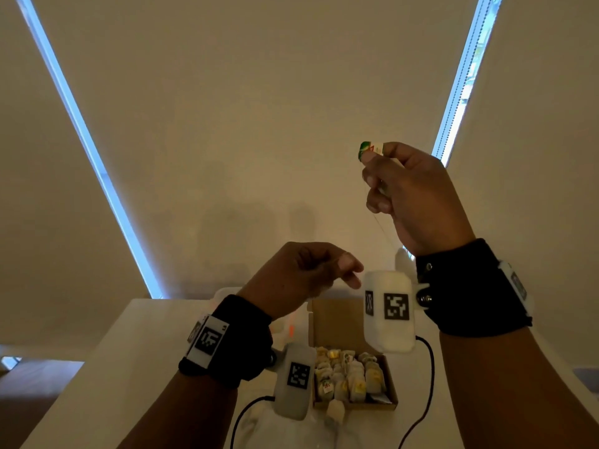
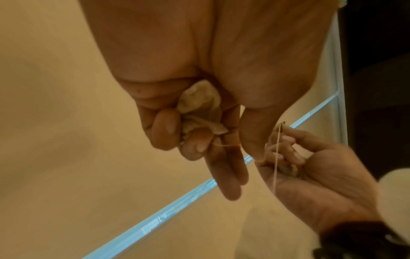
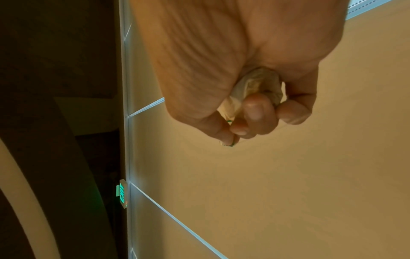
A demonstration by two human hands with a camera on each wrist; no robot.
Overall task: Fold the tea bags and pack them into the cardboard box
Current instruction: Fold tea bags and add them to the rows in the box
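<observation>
— So, where is the tea bag being worked on?

— Up in the air above the cardboard box [image 1: 353, 322]. The left hand [image 1: 301, 277] has its ring and little fingers curled round a crumpled tea bag [image 2: 199, 108] of thin, pale, wrinkled paper, with the other fingers reaching straight out. So its grip is closed on that bag.

— And the right hand?

— The right hand [image 1: 411, 196] is higher than the box and toward its right side. Thumb and forefinger pinch a small paper tag [image 1: 371, 150], green and white with a red mark, and the right-wrist view shows a second crumpled tea bag [image 3: 257, 87] balled in the curled fingers. Its grip is narrow and holding both.

— Which way does the string run?

— The thin string [image 2: 276, 157] runs on a slant from the tag down toward the left hand, so its long axis lies on a diagonal above the box.

— What about the box itself?

— Brown cardboard, rectangular and shallow, lid flap standing open at the far side. It sits on the white desk [image 1: 97, 367]. Folded bags [image 1: 351, 377] fill its near half in tight rows; too many, too small to count. One loose bag [image 1: 335, 409] lies on the desk touching the box's near wall.
</observation>
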